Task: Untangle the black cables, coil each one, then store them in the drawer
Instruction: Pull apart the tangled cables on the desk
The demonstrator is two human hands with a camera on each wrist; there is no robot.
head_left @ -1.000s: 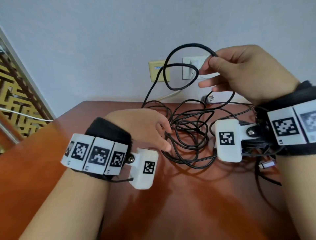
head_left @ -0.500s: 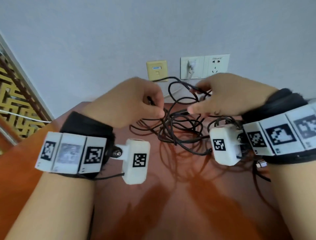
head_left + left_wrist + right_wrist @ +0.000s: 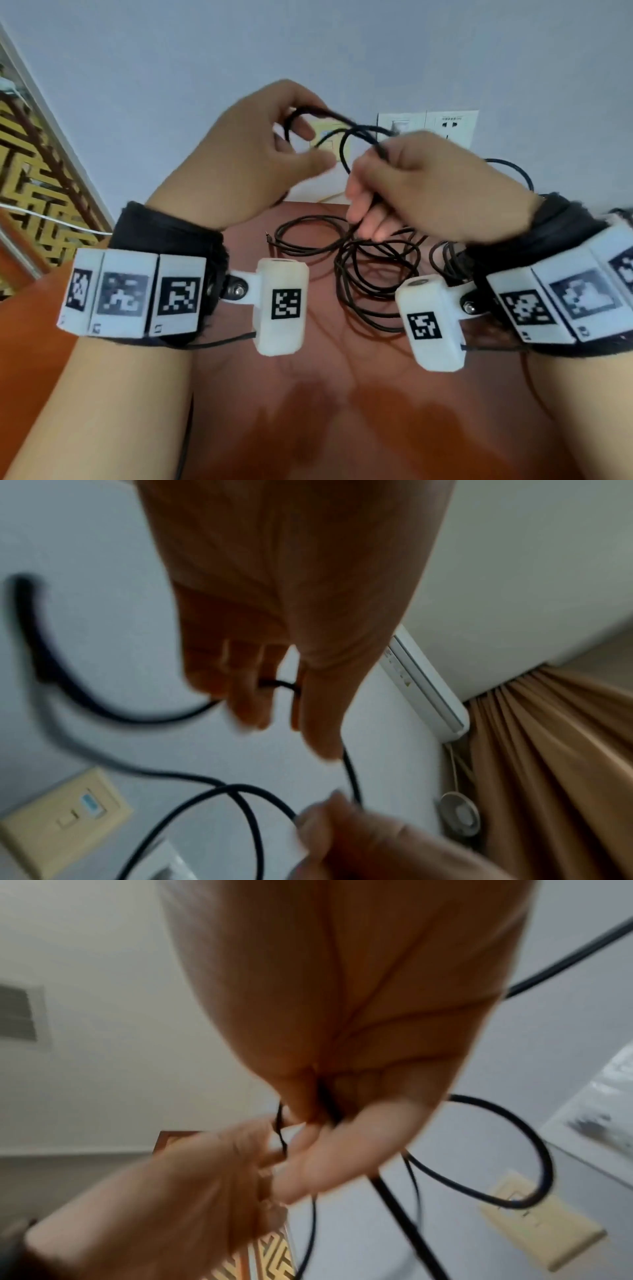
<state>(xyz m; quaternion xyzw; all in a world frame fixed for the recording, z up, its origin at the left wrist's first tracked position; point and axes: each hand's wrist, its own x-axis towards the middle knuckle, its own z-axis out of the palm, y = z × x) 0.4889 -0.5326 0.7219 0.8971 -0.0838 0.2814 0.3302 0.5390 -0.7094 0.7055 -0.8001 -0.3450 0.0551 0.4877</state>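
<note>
Both hands are raised above the red-brown table (image 3: 239, 394), close together. My left hand (image 3: 260, 150) pinches a small loop of black cable (image 3: 346, 144) between thumb and fingers. My right hand (image 3: 404, 181) grips the same cable a short way along, fingers curled round it. In the left wrist view the cable (image 3: 281, 684) runs between the left hand's fingers (image 3: 246, 710). The right wrist view shows the cable (image 3: 327, 1104) clamped in the right fist. A tangle of black cables (image 3: 370, 274) lies on the table under the hands, with one small plug end (image 3: 268, 236) sticking out at its left.
Wall sockets (image 3: 428, 125) and a yellow wall plate (image 3: 329, 140) sit on the wall behind the table. A gold lattice screen (image 3: 37, 178) stands at the left. No drawer is in view. A curtain (image 3: 555, 764) shows in the left wrist view.
Both hands have risen and drawn together, lifting a cable loop off the pile. The left hand, earlier low by the tangle, now pinches the loop high up.
</note>
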